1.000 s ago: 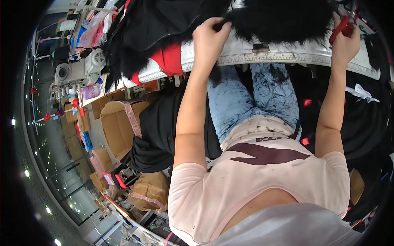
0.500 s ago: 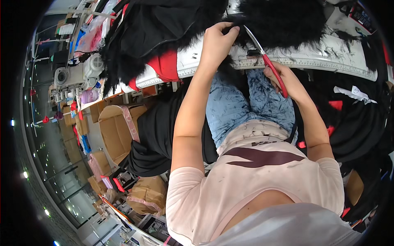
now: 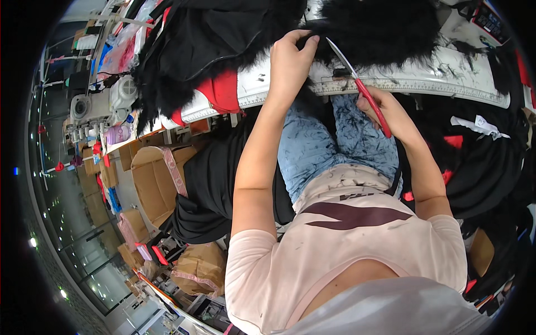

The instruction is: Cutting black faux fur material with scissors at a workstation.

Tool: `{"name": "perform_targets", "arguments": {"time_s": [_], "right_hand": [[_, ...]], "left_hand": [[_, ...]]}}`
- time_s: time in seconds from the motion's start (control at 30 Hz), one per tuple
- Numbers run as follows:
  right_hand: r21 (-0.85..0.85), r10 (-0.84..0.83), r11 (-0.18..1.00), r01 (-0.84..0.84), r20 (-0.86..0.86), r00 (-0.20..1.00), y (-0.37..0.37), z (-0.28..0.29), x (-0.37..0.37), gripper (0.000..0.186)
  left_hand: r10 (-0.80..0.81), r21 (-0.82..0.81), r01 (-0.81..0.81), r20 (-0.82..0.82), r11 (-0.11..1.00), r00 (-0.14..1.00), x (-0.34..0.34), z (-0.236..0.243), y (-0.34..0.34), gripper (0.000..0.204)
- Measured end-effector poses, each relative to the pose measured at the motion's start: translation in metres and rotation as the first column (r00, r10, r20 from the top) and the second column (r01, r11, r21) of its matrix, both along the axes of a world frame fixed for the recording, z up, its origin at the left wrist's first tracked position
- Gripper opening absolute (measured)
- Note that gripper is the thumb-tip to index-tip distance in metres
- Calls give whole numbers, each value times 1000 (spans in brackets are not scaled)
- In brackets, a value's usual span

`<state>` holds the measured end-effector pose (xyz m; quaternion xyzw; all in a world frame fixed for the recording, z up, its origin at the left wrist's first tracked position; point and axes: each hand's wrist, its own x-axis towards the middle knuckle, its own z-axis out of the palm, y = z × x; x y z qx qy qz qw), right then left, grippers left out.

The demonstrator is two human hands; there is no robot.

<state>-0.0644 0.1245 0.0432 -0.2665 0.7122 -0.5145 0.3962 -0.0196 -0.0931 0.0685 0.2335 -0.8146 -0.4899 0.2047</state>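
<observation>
My left hand (image 3: 293, 61) pinches the edge of a black furry fabric piece (image 3: 374, 30) at the table's near side. Its thumb and fingers come together at the fur, and the exact fold between them is hidden. In my right hand (image 3: 388, 109) is a pair of scissors (image 3: 372, 103) with red handles, its blades pointing up and left toward the pinched fur. The blades look nearly closed, a little away from my left fingertips. To the left lies a black garment piece (image 3: 218, 39) with a furry edge, over some red fabric (image 3: 220, 92).
A white table (image 3: 474, 78) with a ruler strip (image 3: 407, 85) along its near edge carries loose black fur clippings. A sewing machine (image 3: 106, 100) stands at the left. Black cloth (image 3: 206, 184) and a cardboard box (image 3: 153, 176) sit below the table on the left.
The whole view has shifted slightly left. My left hand still pinches the fur and my right hand still holds the scissors, with little change in their pose.
</observation>
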Motion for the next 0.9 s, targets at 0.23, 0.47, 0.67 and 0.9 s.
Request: {"name": "perform_targets", "arguments": {"time_s": [0.23,0.47,0.67,0.9], "right_hand": [[94,-7,996,2,56,998,-3,2,-4,53],[106,8,994,-18,90,996,-3,-3,-5,59],[82,22,996,-26,57,998,-4,-4,-5,62],[103,17,994,-26,95,995,-4,-1,-3,59]], "left_hand": [[5,-150,-9,-28,989,1000,0,-2,4,28],[-4,-191,-9,-65,981,998,0,-4,6,27],[14,-188,-31,-88,982,996,2,-1,11,23],[4,-225,-29,-111,974,994,5,-3,10,22]]}}
